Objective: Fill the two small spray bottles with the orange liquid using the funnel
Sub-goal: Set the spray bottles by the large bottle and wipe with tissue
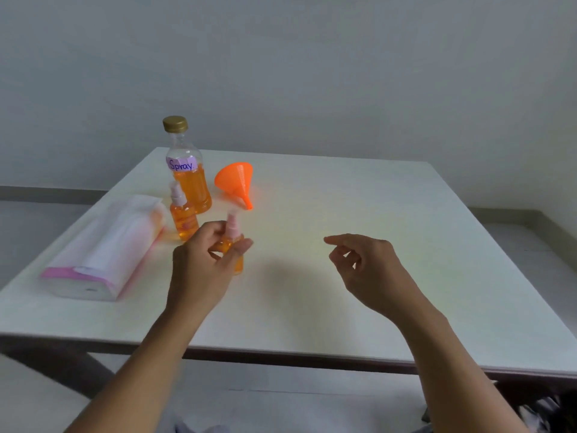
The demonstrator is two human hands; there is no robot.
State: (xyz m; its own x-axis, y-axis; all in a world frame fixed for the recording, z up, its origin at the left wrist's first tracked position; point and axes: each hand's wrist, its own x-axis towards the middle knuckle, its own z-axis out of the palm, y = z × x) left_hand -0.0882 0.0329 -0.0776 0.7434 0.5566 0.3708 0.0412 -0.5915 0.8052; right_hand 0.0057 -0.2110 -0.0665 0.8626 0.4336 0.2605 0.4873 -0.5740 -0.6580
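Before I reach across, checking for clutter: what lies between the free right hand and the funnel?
Only bare table lies between the right hand and the orange funnel, by the head view.

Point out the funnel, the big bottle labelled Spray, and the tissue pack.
funnel (234, 177): head view, on its cone.
big bottle (193, 190): head view, on its orange-filled body.
tissue pack (109, 248): head view, on its top face.

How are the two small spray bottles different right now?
The small spray bottle beside the tissue pack stands free on the white table; the small spray bottle in the left hand is gripped by that left hand. The standing one sits farther back, near the large labelled bottle. Both hold orange liquid and have pale pump tops.
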